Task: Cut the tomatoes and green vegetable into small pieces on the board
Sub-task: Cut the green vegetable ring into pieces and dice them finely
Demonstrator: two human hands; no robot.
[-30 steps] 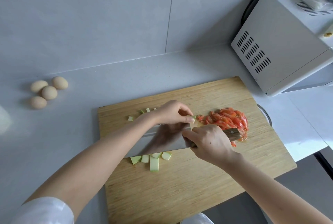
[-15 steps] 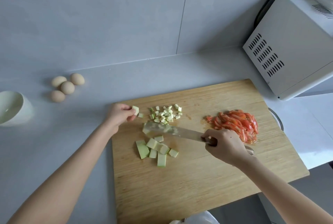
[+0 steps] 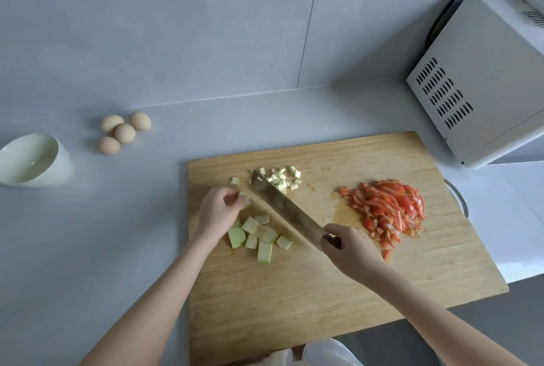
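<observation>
A wooden cutting board [image 3: 338,283] lies on the grey counter. A heap of sliced tomato [image 3: 388,212] sits at its right. Small diced green vegetable bits [image 3: 281,179] lie at the board's far middle, and larger green slabs [image 3: 257,234] lie lower left. My right hand [image 3: 350,250] grips the handle of a cleaver [image 3: 287,211], whose blade runs diagonally up-left between the two green piles. My left hand [image 3: 219,212] sits by the slabs with fingers curled, pinching a small green piece at the fingertips.
Several eggs [image 3: 123,132] lie on the counter at the left, with a white bowl [image 3: 32,161] farther left. A white microwave [image 3: 482,83] stands at the back right, close to the board's corner. A tiled wall rises behind.
My left hand moved from the board's far left corner down to the slabs. The cleaver swung from nearly level to a diagonal, its tip now by the diced pile.
</observation>
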